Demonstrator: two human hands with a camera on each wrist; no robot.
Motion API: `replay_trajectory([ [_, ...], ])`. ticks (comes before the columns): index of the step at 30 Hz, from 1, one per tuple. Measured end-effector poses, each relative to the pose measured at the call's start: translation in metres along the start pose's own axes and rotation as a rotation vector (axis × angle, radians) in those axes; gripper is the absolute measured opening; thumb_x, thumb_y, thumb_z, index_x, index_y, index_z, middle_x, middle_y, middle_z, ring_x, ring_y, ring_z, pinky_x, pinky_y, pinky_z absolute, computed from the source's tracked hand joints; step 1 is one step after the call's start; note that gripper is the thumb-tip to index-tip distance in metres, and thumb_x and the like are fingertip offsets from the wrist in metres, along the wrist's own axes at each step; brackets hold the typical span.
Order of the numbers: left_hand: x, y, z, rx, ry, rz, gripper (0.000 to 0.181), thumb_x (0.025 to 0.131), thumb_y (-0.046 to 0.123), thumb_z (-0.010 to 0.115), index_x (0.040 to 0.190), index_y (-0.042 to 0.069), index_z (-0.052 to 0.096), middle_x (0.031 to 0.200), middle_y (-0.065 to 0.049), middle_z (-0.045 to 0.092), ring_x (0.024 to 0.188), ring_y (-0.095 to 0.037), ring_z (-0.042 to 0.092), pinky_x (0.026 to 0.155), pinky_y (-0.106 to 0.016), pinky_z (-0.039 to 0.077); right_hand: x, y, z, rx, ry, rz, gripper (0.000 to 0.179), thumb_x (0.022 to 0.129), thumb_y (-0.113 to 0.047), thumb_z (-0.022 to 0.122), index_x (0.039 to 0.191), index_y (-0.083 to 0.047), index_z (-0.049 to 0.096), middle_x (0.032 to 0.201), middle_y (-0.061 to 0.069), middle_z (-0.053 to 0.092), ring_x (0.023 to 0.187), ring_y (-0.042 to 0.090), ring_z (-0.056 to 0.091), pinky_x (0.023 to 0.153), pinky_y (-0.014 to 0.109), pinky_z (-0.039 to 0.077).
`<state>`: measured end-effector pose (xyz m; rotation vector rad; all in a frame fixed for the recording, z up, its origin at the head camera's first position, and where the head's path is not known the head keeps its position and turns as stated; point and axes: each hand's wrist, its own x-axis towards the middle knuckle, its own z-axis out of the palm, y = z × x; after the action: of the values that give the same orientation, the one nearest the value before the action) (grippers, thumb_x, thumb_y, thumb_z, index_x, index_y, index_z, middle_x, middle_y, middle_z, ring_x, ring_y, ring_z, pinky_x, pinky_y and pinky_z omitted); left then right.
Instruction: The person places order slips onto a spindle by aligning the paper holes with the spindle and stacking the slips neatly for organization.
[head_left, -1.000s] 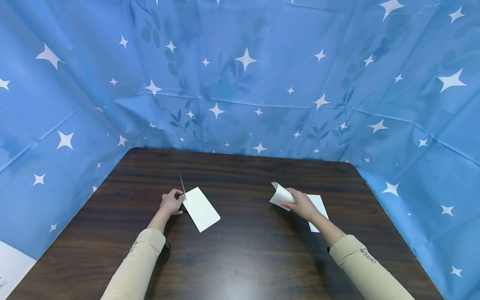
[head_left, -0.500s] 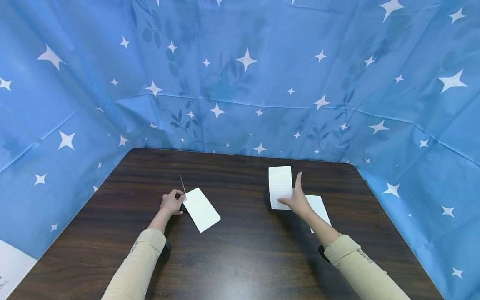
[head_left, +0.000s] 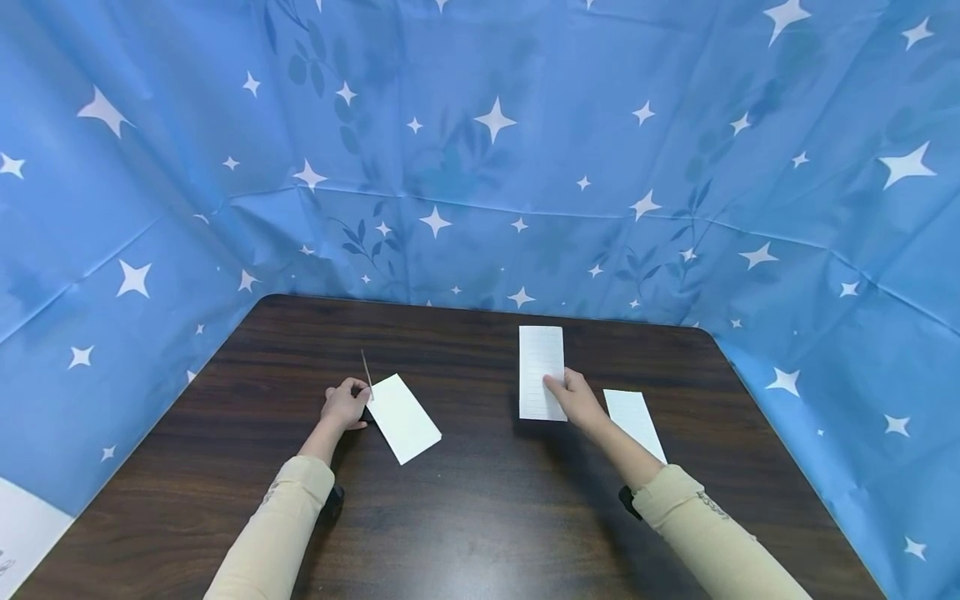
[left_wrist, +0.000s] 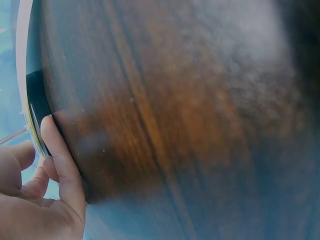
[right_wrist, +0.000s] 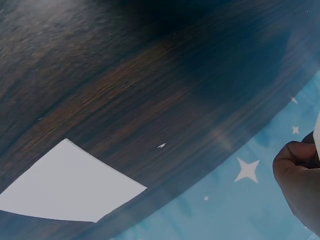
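Observation:
My right hand [head_left: 579, 400] pinches the lower right edge of a lined white sheet of paper [head_left: 540, 367], raised above the table with its ruled face showing. In the right wrist view, only a sliver of that sheet shows beside the fingers. At the left, a white-topped notepad [head_left: 403, 421] lies slanted on the table. My left hand [head_left: 344, 407] grips its upper left corner; the left wrist view shows thumb and fingers at the dark edge [left_wrist: 36, 92]. From that corner a thin, stick-like strip [head_left: 367, 373] stands up; its kind is unclear.
A second lined paper sheet [head_left: 633, 423] lies on the dark wood table [head_left: 480, 500], just right of the right hand and partly behind the forearm. A blue star-patterned curtain [head_left: 480, 167] surrounds the far and side edges. Something white [head_left: 26, 542] shows at the lower left.
The right hand has moved left, away from the lying sheet. The sheet it holds was curled, then flattened out upright, and shifted left. The left hand, notepad and strip have not moved.

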<state>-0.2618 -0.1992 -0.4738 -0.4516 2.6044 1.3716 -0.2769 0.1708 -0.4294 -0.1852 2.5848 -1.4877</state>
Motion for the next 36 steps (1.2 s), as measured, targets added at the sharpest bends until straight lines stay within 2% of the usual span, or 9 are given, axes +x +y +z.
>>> replay_trajectory([
  [3, 0.001, 0.002, 0.0, 0.003, 0.001, 0.003, 0.029, 0.102, 0.022, 0.037, 0.122, 0.002, 0.042, 0.131, -0.032, 0.022, 0.069, -0.024, 0.053, 0.052, -0.02, 0.056, 0.003, -0.003, 0.004, 0.0, -0.015, -0.016, 0.042, 0.102, -0.016, 0.038, 0.136, 0.008, 0.039, 0.119, 0.028, 0.057, 0.103, 0.037, 0.063, 0.084, 0.044, 0.057],
  [11, 0.0, 0.006, 0.003, 0.017, 0.014, 0.02, 0.03, 0.101, 0.023, 0.037, 0.121, 0.001, 0.042, 0.13, -0.033, 0.024, 0.068, -0.024, 0.051, 0.051, -0.021, 0.056, 0.009, -0.019, 0.023, -0.023, 0.025, -0.059, 0.036, 0.097, -0.012, 0.051, 0.127, 0.008, 0.051, 0.111, 0.026, 0.061, 0.092, 0.032, 0.064, 0.075, 0.038, 0.057],
  [17, -0.002, 0.008, 0.005, 0.051, 0.078, 0.029, 0.031, 0.101, 0.025, 0.037, 0.119, 0.0, 0.045, 0.125, -0.033, 0.03, 0.068, -0.028, 0.054, 0.048, -0.021, 0.055, 0.013, -0.037, 0.041, -0.005, 0.021, -0.031, 0.034, 0.097, -0.012, 0.05, 0.125, 0.007, 0.053, 0.109, 0.024, 0.062, 0.091, 0.031, 0.064, 0.074, 0.039, 0.057],
  [21, -0.006, 0.006, -0.001, 0.063, 0.119, 0.056, 0.033, 0.099, 0.023, 0.039, 0.116, -0.004, 0.048, 0.122, -0.034, 0.039, 0.068, -0.031, 0.059, 0.054, -0.028, 0.057, 0.015, -0.05, 0.057, 0.003, -0.002, -0.014, 0.031, 0.097, -0.012, 0.051, 0.12, 0.007, 0.057, 0.104, 0.022, 0.064, 0.085, 0.026, 0.064, 0.071, 0.037, 0.058],
  [24, -0.009, 0.002, -0.009, 0.068, 0.136, 0.057, 0.034, 0.099, 0.02, 0.04, 0.116, -0.007, 0.051, 0.12, -0.035, 0.046, 0.057, -0.02, 0.064, 0.06, -0.034, 0.059, 0.016, -0.058, 0.069, 0.009, -0.024, -0.011, 0.028, 0.096, -0.012, 0.053, 0.116, 0.007, 0.059, 0.1, 0.021, 0.065, 0.08, 0.024, 0.065, 0.068, 0.036, 0.059],
  [26, -0.011, 0.001, -0.016, 0.074, 0.151, 0.052, 0.035, 0.099, 0.02, 0.042, 0.115, -0.009, 0.053, 0.119, -0.034, 0.051, 0.048, -0.015, 0.064, 0.061, -0.032, 0.059, 0.016, -0.062, 0.076, 0.014, -0.034, -0.014, 0.028, 0.095, -0.011, 0.053, 0.115, 0.007, 0.06, 0.099, 0.021, 0.066, 0.08, 0.024, 0.065, 0.068, 0.035, 0.059],
  [28, -0.011, 0.0, -0.022, 0.055, 0.15, 0.046, 0.035, 0.099, 0.02, 0.042, 0.115, -0.009, 0.053, 0.118, -0.034, 0.051, 0.047, -0.01, 0.062, 0.057, -0.03, 0.059, 0.018, -0.068, 0.082, 0.022, -0.036, -0.013, 0.027, 0.095, -0.012, 0.053, 0.114, 0.007, 0.06, 0.1, 0.021, 0.066, 0.081, 0.024, 0.065, 0.07, 0.035, 0.059],
  [31, -0.012, 0.003, -0.029, 0.033, 0.154, 0.055, 0.035, 0.098, 0.02, 0.043, 0.116, -0.008, 0.054, 0.111, -0.032, 0.054, 0.053, -0.011, 0.063, 0.053, -0.025, 0.058, 0.022, -0.075, 0.091, 0.039, -0.058, -0.014, 0.029, 0.096, -0.013, 0.051, 0.114, 0.007, 0.06, 0.102, 0.021, 0.065, 0.083, 0.024, 0.064, 0.071, 0.035, 0.058],
  [36, -0.017, 0.014, -0.033, -0.123, 0.14, 0.071, 0.036, 0.098, 0.019, 0.044, 0.12, -0.008, 0.052, 0.105, -0.028, 0.057, 0.066, -0.015, 0.059, 0.052, -0.021, 0.057, 0.025, -0.084, 0.103, 0.027, -0.118, -0.039, 0.028, 0.096, -0.013, 0.051, 0.115, 0.007, 0.059, 0.102, 0.02, 0.064, 0.083, 0.024, 0.063, 0.071, 0.032, 0.057],
])
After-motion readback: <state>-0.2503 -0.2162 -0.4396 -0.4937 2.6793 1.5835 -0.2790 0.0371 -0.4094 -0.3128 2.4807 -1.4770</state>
